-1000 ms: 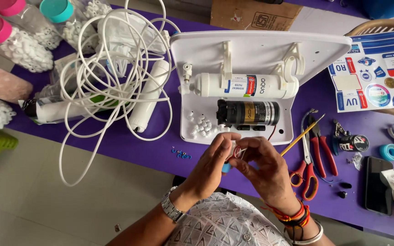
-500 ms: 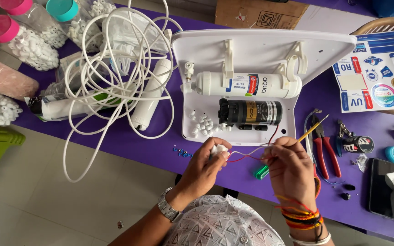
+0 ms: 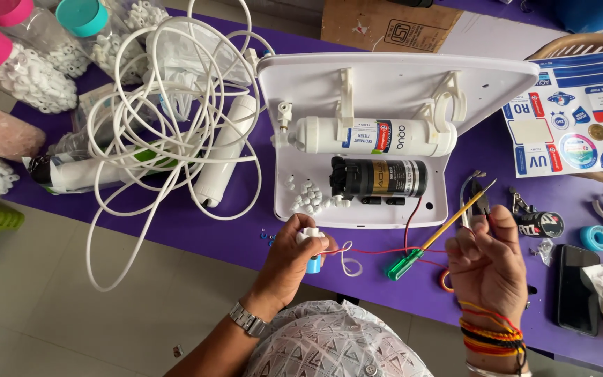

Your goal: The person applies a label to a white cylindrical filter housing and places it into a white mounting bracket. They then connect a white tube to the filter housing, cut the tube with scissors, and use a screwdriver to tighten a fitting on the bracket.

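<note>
My left hand grips a small white and blue fitting; its red wire runs rightward to my right hand, which pinches it.

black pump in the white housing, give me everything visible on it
The black pump is a short cylinder lying on its side inside the open white housing, just below the white filter cartridge. Its casing looks like black metal or plastic, with a gold and white label band near the middle and a bulkier black head on its left end. Small white fittings lie loose by that end. A red wire runs down from beneath it. Neither hand touches it.
</note>
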